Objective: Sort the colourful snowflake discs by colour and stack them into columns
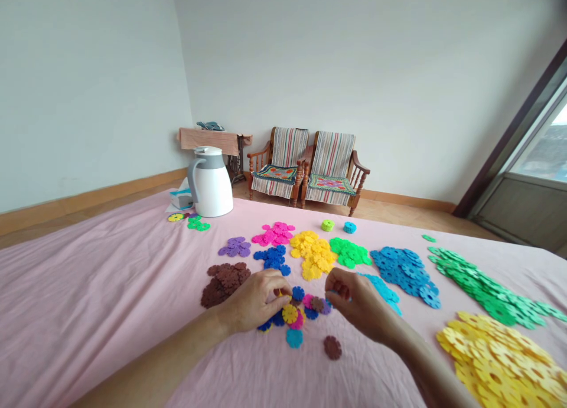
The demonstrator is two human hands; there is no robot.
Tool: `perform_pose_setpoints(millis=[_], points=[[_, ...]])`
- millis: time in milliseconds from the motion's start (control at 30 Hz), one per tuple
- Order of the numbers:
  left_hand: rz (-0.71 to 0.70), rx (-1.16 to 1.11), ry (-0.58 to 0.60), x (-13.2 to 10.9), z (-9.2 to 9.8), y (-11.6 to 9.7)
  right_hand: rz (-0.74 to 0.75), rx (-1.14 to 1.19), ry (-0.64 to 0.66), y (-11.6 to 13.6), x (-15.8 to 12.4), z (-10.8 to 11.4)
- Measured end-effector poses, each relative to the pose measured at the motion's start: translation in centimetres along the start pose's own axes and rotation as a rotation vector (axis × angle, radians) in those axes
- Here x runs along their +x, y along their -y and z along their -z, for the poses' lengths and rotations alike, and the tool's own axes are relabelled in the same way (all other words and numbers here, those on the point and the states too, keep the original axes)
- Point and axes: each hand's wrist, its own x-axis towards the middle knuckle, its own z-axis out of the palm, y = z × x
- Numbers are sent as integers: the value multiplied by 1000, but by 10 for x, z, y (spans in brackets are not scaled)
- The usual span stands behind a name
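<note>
A small mixed heap of flower-shaped plastic discs lies between my hands, with a yellow disc [290,314], a blue disc [298,293] and a brown disc [317,304] among them. My left hand [254,300] is over the heap's left side, thumb and fingers curled together; a bit of yellow shows by the fingertips, but what they grip is unclear. To the right of the heap, my right hand [357,300] has its fingers curled inward, hiding whatever is in them. Nearer me lie a light blue disc [294,338] and a loose brown disc [332,348].
Sorted disc piles surround the hands: brown [224,284], purple [234,247], pink [273,234], yellow [313,254], green [349,253], blue [405,272], and a large yellow pile [505,358]. A white jug [215,186] stands on the pink cloth [133,302]. Two chairs [330,169] are beyond.
</note>
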Motion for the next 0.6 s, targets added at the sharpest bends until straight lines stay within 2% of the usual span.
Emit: perform_pose_setpoints(millis=[167,267,367,500,600], points=[[14,7,-17,-1,-2,3,-150,-359,-83,-33,3,13],[3,15,-7,-1,-3,5,-186,-487,-110,-38,2,14],[-10,19,8,-1,-4,4,-103,-423,-106,-30,2,7],[-44,23,28,-1,-4,2,52,-196,19,-15,-2,-9],[-80,42,41,-1,-3,-1,79,-150,56,-8,-4,-18]])
